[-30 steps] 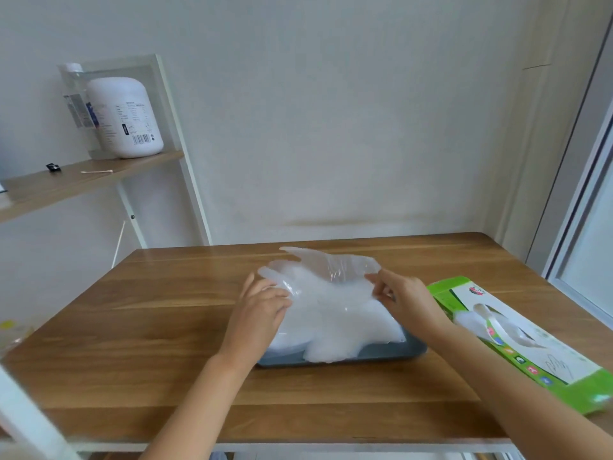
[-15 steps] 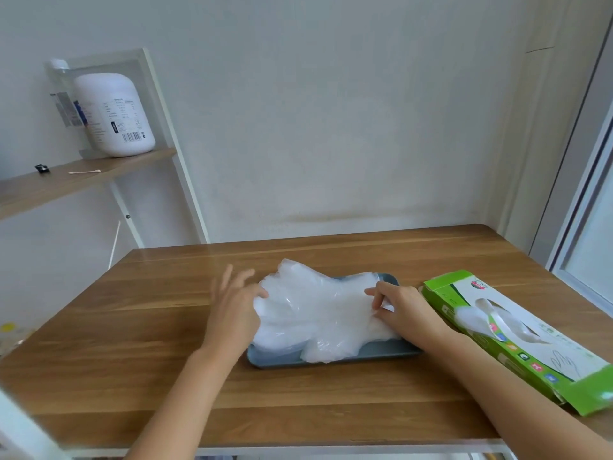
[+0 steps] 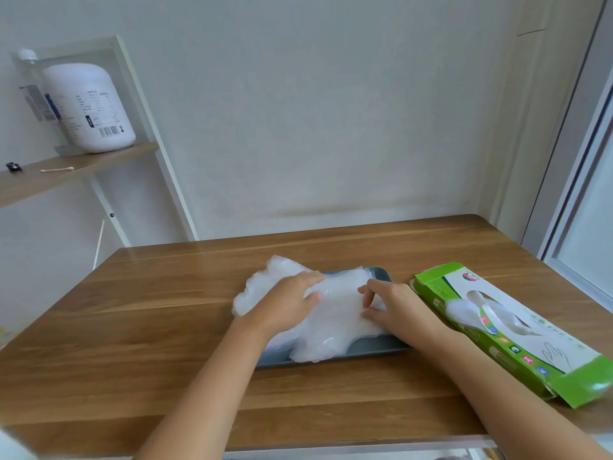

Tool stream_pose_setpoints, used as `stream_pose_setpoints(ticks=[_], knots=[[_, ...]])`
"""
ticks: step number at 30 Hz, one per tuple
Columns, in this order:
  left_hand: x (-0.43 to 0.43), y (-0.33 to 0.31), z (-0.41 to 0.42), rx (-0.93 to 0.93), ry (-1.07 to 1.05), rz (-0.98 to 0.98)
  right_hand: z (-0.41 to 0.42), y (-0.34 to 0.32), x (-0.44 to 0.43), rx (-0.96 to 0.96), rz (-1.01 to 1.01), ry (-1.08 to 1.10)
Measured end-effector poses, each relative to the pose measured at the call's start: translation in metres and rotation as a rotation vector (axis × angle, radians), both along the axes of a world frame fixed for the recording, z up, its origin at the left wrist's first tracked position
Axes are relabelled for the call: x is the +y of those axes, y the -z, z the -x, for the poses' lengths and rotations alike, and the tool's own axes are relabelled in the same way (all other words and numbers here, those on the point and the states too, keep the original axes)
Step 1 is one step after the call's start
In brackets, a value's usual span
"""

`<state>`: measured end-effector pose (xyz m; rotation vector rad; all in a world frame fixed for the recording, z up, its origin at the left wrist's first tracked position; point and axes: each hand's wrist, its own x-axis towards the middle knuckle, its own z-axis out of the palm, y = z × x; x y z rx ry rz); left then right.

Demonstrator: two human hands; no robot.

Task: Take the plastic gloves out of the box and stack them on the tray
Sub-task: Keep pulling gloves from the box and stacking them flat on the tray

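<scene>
Your left hand [image 3: 285, 303] lies flat with straight fingers, pressing the stack of gloves [image 3: 335, 327] down onto the tray [image 3: 374, 348]. Your right hand [image 3: 398, 307] sits on the stack's right edge with its fingers bent. I cannot tell whether it pinches the plastic or only presses it.

The next reach, as I judge it, turns on where the box [image 3: 530, 353] lies. It is on the table [image 3: 149, 327] just outside your right hand, near the tray but apart from it. Its long axis runs slantwise: the far end sits close beside your right knuckles, the near end out beyond your right forearm. A loose glove [image 3: 462, 308] pokes from the opening toward that far end. Your right hand is much the nearer; the left would have to cross the tray.
</scene>
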<state>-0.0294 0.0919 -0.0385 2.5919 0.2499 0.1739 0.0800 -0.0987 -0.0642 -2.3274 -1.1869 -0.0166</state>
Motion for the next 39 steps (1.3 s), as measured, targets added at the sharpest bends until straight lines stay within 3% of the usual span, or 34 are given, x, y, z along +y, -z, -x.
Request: stream_pose_setpoints(ticks=[4,8,10,13,18,21,22,24,25,27,30,39], knots=[[0.009,0.025,-0.005,0.235,0.041,-0.026,-0.001,0.002,0.001,-0.222,0.069,0.02],[0.014,0.037,-0.004,0.212,0.073,-0.009,0.006,0.005,0.017,-0.52,0.065,-0.119],[0.018,0.04,-0.005,0.196,0.081,-0.013,0.011,0.009,0.028,-0.579,-0.02,-0.229],[0.019,0.041,-0.008,0.214,0.077,-0.01,0.02,0.013,0.036,-0.477,-0.128,-0.373],[0.021,0.032,-0.008,0.31,0.137,-0.098,0.035,-0.005,0.021,0.183,-0.018,-0.348],[0.021,0.026,-0.008,0.386,0.179,-0.195,0.033,-0.02,0.01,0.603,-0.075,-0.339],[0.021,0.027,-0.008,0.403,0.182,-0.226,0.031,-0.022,0.011,0.602,-0.11,-0.302],[0.021,0.028,-0.009,0.42,0.175,-0.25,0.025,-0.022,0.02,0.345,-0.095,-0.184],[0.021,0.029,-0.01,0.427,0.171,-0.248,0.024,-0.018,0.026,0.213,-0.027,-0.149],[0.02,0.028,-0.01,0.453,0.164,-0.245,0.023,-0.006,0.037,0.12,0.166,-0.142],[0.019,0.027,-0.006,0.501,0.106,-0.223,0.017,0.014,0.043,0.088,0.383,-0.114],[0.018,0.006,0.014,0.642,-0.12,-0.26,0.007,0.016,0.035,0.177,0.413,0.048]])
